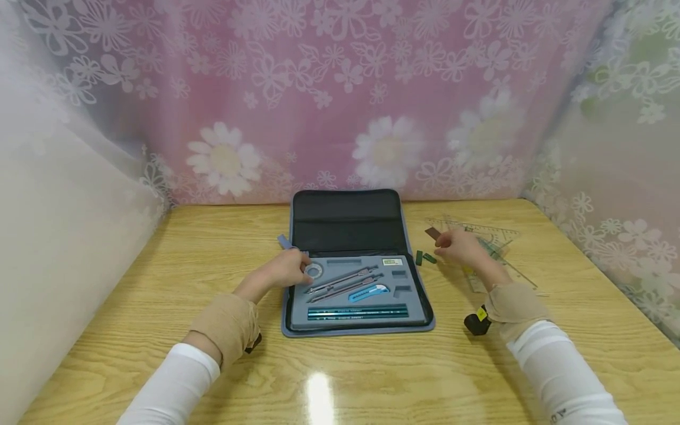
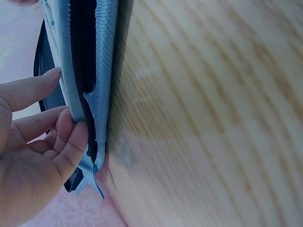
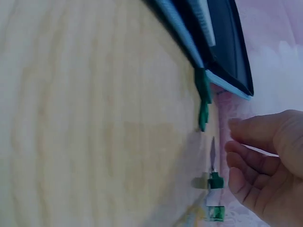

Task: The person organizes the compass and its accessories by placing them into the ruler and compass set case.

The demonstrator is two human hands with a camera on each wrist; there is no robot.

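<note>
An open zip case (image 1: 358, 332) lies on the table with a grey moulded insert (image 1: 372, 295). My left hand (image 1: 284, 268) is at the insert's left edge, thumb and fingers spread near a clear ring-shaped piece (image 1: 313, 271). In the left wrist view its fingertips (image 2: 78, 130) touch the insert's rim. The insert holds two metal compasses (image 1: 342, 282), a light-blue utility knife (image 1: 369, 293), dark green pencils (image 1: 357, 312) and a small white eraser (image 1: 392, 262). My right hand (image 1: 461, 247) hovers near a flat brown piece (image 1: 432, 233), fingers loosely bent, nothing visibly between them.
Two small green pieces (image 1: 419, 258) lie by the case's right side. Clear set squares and rulers (image 1: 502, 236) overlap on the table (image 1: 212, 366) beyond my right hand. A floral curtain (image 1: 319, 106) hangs behind the table. The case's black lid (image 1: 345, 221) leans back.
</note>
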